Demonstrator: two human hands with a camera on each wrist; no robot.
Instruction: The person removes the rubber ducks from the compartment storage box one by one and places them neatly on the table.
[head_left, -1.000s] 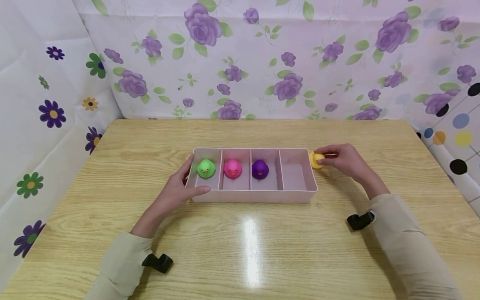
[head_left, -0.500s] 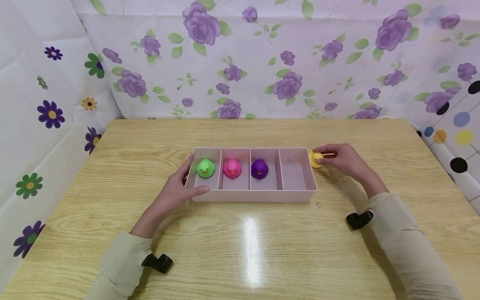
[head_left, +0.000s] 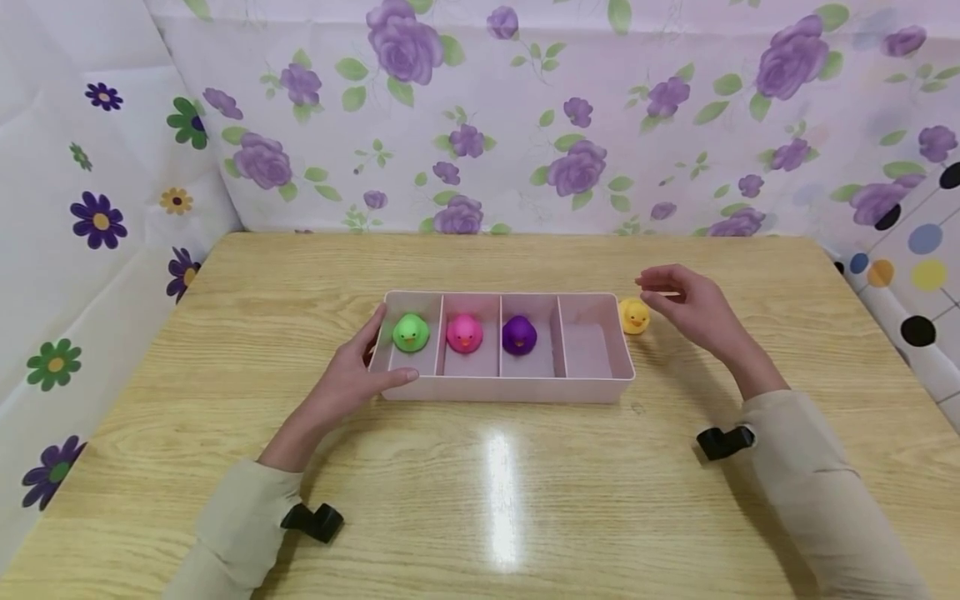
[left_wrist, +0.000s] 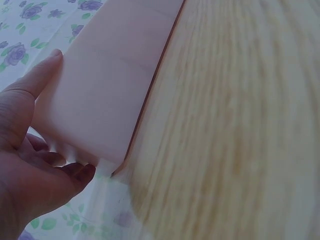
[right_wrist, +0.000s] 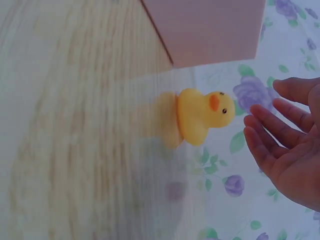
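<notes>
A pale pink divided box stands on the table. My left hand holds its left end, thumb along the front wall and fingers around the end wall. Inside, from the left, sit a green rubber duck, a pink rubber duck and a purple rubber duck, each in its own compartment; the rightmost compartment holds nothing. A yellow rubber duck stands upright on the table just beyond the box's right end. Up and to the right of it is my right hand, fingers relaxed and apart from the duck.
The wooden table runs back to a flowered cloth. Another patterned cloth hangs along the left side, and a dotted one on the right. Black cameras are strapped at both sleeves.
My right hand has let go of the yellow rubber duck and lifted slightly up and away from it. The duck stays beside the box, and my left hand keeps its hold.
</notes>
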